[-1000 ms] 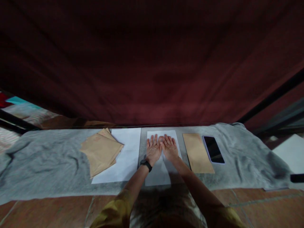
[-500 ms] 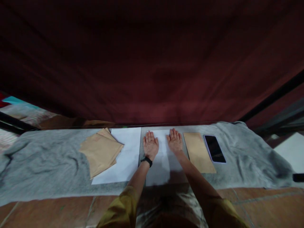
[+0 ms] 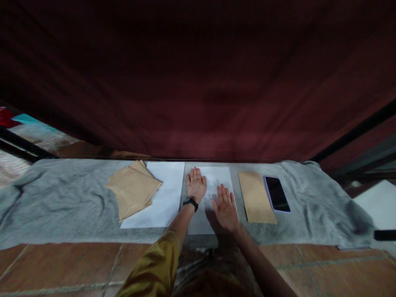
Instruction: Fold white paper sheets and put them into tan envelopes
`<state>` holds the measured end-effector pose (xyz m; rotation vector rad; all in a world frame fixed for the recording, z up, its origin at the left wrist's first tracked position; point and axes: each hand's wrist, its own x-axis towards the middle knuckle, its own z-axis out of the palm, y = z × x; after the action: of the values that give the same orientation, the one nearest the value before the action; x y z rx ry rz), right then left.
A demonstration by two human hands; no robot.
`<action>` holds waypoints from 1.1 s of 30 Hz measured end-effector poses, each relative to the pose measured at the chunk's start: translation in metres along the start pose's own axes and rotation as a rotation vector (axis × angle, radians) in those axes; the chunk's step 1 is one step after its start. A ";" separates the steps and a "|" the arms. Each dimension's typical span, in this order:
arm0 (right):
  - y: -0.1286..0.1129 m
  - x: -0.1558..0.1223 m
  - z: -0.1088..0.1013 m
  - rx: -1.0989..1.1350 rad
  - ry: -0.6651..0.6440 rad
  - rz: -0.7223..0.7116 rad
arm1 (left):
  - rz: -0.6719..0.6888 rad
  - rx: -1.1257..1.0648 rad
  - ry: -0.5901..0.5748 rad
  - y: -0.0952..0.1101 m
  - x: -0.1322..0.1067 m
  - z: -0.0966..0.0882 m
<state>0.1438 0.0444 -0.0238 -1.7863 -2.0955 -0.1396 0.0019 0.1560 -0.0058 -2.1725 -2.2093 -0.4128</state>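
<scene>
A white sheet of paper (image 3: 202,220) lies on the grey cloth between my arms. My left hand (image 3: 196,185) rests palm down on its upper left part, fingers stretched out, a dark watch on the wrist. Lower on the sheet, near its right edge, my right hand (image 3: 226,208) is flat with the fingers slightly spread. Neither hand grips anything. To the left, several brown envelopes (image 3: 133,192) lie fanned over other white paper (image 3: 168,194). A single brown envelope (image 3: 256,198) sits to the right of my right hand.
A phone (image 3: 277,194) in a pale purple case lies right of the single envelope. Rumpled grey cloth (image 3: 68,198) covers the long surface. A dark red curtain (image 3: 198,103) hangs behind it, dark bars stand at both sides, and floor tiles (image 3: 71,264) show in front.
My right hand has moved down the sheet toward me, staying flat. My left hand keeps its place at the upper left of the paper. The view has shifted slightly.
</scene>
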 end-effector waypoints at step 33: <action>0.022 -0.089 -0.035 0.044 -0.065 -0.203 | 0.599 -0.049 -0.159 -0.032 -0.170 -0.062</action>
<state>0.1836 -0.0447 -0.0265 -1.5696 -2.3048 -0.0900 -0.0348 -0.0234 0.0157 -2.8125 -1.4862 -0.2750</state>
